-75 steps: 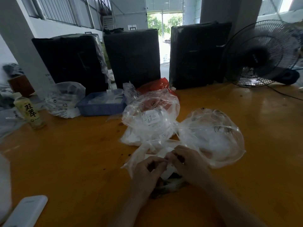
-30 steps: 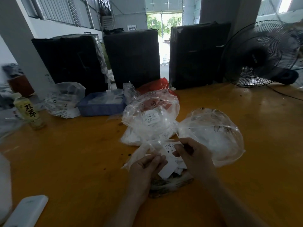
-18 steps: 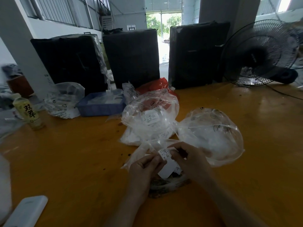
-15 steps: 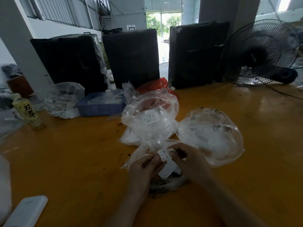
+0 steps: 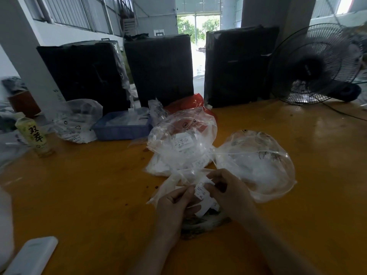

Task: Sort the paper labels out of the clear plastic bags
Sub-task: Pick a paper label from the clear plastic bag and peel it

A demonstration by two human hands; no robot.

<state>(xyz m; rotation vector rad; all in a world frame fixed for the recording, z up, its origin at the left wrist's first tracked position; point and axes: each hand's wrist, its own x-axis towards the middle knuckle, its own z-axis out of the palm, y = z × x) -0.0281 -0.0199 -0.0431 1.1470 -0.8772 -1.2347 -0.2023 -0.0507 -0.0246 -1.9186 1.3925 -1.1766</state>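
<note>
- Paper label is pinched between fingers of left hand and right hand, raised above a clear plastic bag, probably for separating.
- 2 fuller bags lie behind on the table.

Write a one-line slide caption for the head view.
Both hands, left hand and right hand, pinch a white paper label over a clear plastic bag on the orange table.

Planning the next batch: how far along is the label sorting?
Done: loose white pieces fill the blue tray, seemingly sorted labels. In hand: the left hand and right hand pinch a paper label. Left: two bulging clear bags look unemptied.
</note>
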